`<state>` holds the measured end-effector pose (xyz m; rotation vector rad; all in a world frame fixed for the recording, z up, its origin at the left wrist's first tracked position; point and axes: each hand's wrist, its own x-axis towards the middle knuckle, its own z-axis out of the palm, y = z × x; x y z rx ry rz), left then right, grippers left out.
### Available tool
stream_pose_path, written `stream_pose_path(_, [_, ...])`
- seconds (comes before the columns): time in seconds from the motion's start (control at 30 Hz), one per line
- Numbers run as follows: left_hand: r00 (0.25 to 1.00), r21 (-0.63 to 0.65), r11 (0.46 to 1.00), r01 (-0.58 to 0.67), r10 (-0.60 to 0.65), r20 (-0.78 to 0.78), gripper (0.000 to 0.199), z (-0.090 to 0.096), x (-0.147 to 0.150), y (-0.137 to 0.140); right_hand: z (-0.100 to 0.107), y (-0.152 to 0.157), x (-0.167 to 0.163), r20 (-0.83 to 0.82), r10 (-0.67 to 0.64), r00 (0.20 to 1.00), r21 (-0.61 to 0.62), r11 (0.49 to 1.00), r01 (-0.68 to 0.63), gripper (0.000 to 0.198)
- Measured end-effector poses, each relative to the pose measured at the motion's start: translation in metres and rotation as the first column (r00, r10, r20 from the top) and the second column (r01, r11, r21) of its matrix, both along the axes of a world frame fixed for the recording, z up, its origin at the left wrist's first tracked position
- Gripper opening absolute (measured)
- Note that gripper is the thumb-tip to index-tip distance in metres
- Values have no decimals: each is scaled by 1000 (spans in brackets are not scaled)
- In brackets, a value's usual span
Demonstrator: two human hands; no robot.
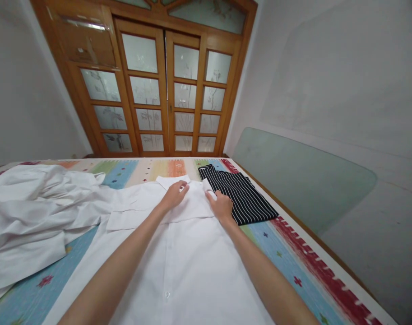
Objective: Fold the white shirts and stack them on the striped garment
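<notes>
A white button-up shirt [195,257] lies spread out in front of me, its collar [168,181] at the far end and a sleeve folded across the upper part. My right hand [222,206] pinches white cloth at the shirt's right shoulder, where a cuff-like end sticks up. Over the folded sleeve, just below the collar, my left hand [175,195] is held with its fingers curved and apart, no cloth visibly gripped. Beside my right hand lies a folded black garment with white stripes [241,194], partly covered by that hand.
A crumpled heap of white cloth [26,212] lies on the left, reaching the shirt's side. Everything rests on a colourful patterned bed cover [283,257]. A grey wall [344,90] borders the right edge; wooden doors with glass panes [165,90] stand beyond the far edge.
</notes>
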<state>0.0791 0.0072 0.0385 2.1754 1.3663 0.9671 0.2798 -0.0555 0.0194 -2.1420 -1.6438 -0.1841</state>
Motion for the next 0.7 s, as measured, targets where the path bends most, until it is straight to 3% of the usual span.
stream_pose_path(0.13, [987,7,997,80,-80,137,36,8,48,23,-3,1,1,-2,20,1000,8,1000,-20,44])
stream_pose_path(0.27, [977,-16,985,175,-171,123,30,12,78,41,-6,3,2,-8,42,999,20,999,-42,43])
stream_pose_path(0.4, [984,-71,988,139,-130,124,21,9,92,54,-7,4,3,-20,59,998,34,998,-59,41])
stream_pose_path(0.7, [961,-97,993,60,-32,275,22,-10,103,61,0,0,0,-105,5,994,47,999,0,41])
